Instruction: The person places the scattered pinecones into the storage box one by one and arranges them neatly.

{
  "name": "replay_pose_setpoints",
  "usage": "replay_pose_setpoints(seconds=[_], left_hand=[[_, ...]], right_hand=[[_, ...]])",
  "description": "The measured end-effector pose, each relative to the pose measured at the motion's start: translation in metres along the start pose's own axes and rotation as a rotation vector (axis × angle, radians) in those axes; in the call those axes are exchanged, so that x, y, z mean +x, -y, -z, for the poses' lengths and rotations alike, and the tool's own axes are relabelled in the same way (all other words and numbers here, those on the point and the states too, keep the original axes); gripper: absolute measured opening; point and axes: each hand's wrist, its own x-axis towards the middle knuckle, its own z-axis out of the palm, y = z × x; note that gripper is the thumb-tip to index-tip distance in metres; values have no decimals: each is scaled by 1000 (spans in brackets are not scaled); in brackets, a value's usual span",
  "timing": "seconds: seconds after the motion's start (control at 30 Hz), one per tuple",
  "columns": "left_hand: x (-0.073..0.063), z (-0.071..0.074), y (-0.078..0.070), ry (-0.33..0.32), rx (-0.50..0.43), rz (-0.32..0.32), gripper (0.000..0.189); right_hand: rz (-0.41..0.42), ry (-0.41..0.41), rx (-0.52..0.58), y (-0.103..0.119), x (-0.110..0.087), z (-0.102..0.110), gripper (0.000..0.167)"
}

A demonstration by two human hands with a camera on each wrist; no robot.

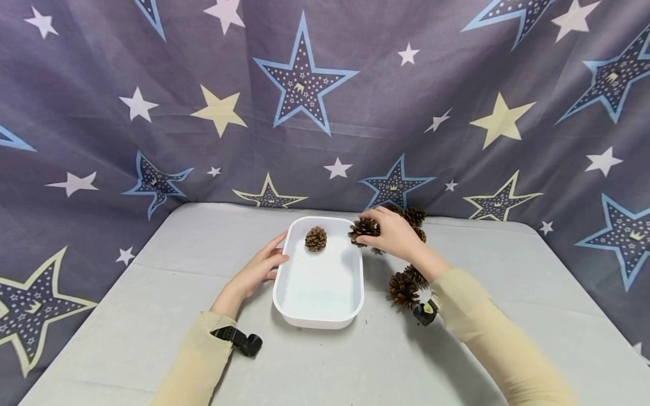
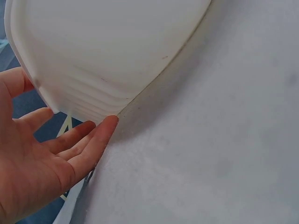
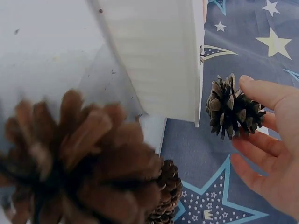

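A white rectangular tray with rounded corners stands on the table, and one brown pine cone lies inside near its far end. My left hand is at the tray's left side; in the left wrist view its fingers touch the outer wall, nearly straight. My right hand pinches another pine cone between thumb and fingers, beside the tray's far right rim. In the right wrist view this cone is held up near the rim, apart from the table.
More pine cones lie right of the tray: a near one by the right wrist and several at the back, partly hidden by the right hand. A grey cloth covers the table. A star-patterned curtain hangs behind it.
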Motion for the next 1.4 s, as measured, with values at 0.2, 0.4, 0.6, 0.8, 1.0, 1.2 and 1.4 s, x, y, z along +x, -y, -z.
replay_pose_setpoints(seconds=[0.2, 0.4, 0.6, 0.8, 1.0, 1.2, 1.4], left_hand=[[1, 0, 1, -10, 8, 3, 62], [1, 0, 1, -12, 11, -1, 62], [1, 1, 2, -7, 8, -2, 62], [1, 0, 2, -10, 6, -1, 62], [1, 0, 1, -16, 1, 1, 63], [0, 0, 1, -16, -4, -2, 63], [0, 1, 1, -14, 0, -6, 63]], right_hand=[[8, -2, 21, 7, 9, -8, 55], [26, -2, 39, 10, 17, -17, 55], [21, 6, 21, 12, 24, -24, 55], [-7, 44, -25, 16, 29, -31, 57], [-20, 92, -90, 19, 32, -38, 58], [-17, 110, -141, 20, 34, -43, 56], [-11, 113, -163, 18, 36, -48, 55]])
